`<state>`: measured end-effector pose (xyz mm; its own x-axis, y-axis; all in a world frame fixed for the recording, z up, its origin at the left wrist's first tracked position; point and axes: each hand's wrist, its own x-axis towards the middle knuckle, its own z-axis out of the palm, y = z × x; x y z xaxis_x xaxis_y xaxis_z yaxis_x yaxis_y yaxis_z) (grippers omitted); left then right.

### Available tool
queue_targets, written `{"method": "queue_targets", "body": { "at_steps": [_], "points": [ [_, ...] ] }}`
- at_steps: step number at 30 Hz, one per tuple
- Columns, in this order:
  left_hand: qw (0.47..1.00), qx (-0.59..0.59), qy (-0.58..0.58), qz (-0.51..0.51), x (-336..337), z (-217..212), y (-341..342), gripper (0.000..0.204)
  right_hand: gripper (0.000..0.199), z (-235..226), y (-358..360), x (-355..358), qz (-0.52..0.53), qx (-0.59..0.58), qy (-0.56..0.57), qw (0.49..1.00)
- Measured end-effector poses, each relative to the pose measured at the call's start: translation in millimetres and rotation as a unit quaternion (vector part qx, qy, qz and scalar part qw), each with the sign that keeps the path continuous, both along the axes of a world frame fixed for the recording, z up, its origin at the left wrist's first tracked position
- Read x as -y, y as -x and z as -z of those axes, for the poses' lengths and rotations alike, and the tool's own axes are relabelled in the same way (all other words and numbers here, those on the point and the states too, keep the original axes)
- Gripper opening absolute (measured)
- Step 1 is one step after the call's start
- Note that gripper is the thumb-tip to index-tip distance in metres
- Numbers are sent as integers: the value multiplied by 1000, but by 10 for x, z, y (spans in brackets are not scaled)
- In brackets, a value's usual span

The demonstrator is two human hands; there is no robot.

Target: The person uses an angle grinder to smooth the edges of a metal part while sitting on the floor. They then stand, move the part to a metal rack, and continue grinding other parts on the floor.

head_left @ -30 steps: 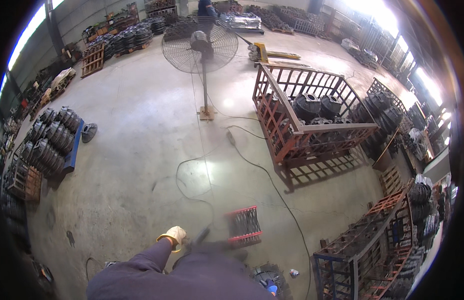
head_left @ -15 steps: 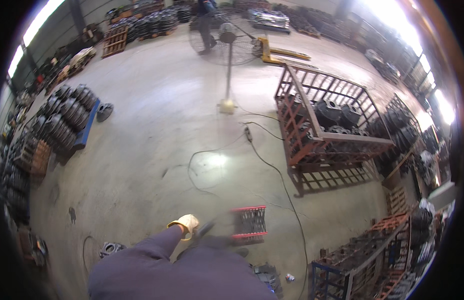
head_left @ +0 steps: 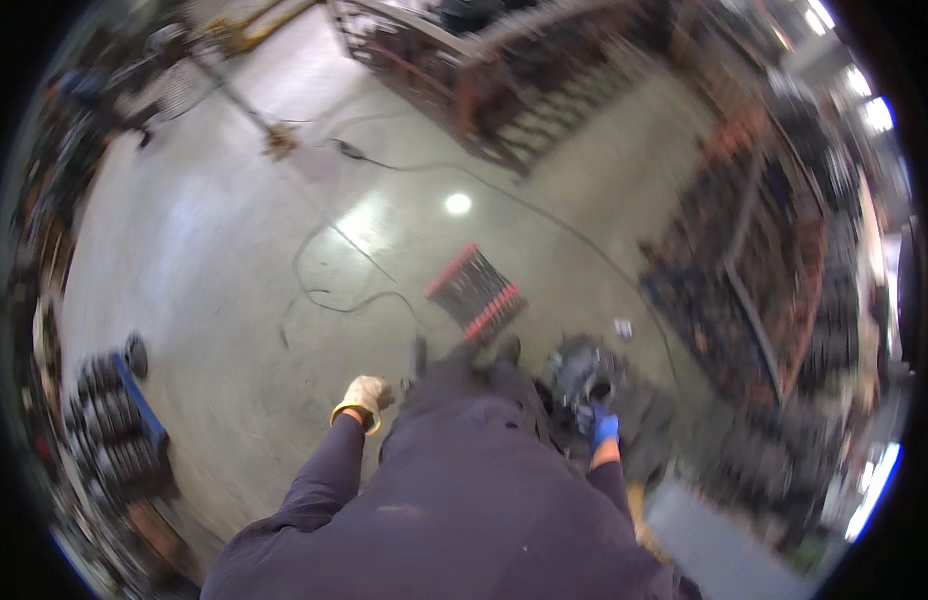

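My left hand (head_left: 366,392), in a cream glove with a yellow cuff, hangs over the floor left of my legs. Its fingers look curled in; whether anything is in them is hidden. To the right, my right hand (head_left: 604,426) in a blue glove reaches down to a dark metal casting (head_left: 582,365) beside my leg. The fingers meet the casting's round opening, but blur hides whether they grip it. Just ahead of my boots (head_left: 506,348) a dark slatted frame with red edges (head_left: 476,290) lies on the floor.
A brown steel cage (head_left: 464,95) stands ahead. Several metal racks (head_left: 729,270) are at the right, and stacked castings (head_left: 114,410) at the left. A black cable (head_left: 504,195) crosses the floor. A grey flat panel (head_left: 724,540) is close at my lower right.
My view has swung to the right and down, so cage and fan stand have shifted left and up. My right hand has come into view at the casting. My left hand stays low.
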<state>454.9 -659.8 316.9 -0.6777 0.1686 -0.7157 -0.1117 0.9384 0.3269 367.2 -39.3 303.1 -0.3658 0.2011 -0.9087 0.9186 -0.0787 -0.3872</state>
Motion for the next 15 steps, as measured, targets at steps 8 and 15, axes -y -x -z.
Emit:
{"method": "queue_targets", "body": {
  "at_steps": [8, 15],
  "points": [
    [995, 86, -39, 43, 152, -73, 511, 11, 29, -166, -1577, 326, 227, 99, -6, 969],
    [732, 253, -269, -572, -9, -1, 1470, 20, 29, 312, -2779, 623, 369, 71, 16, 927]
  ]
}}
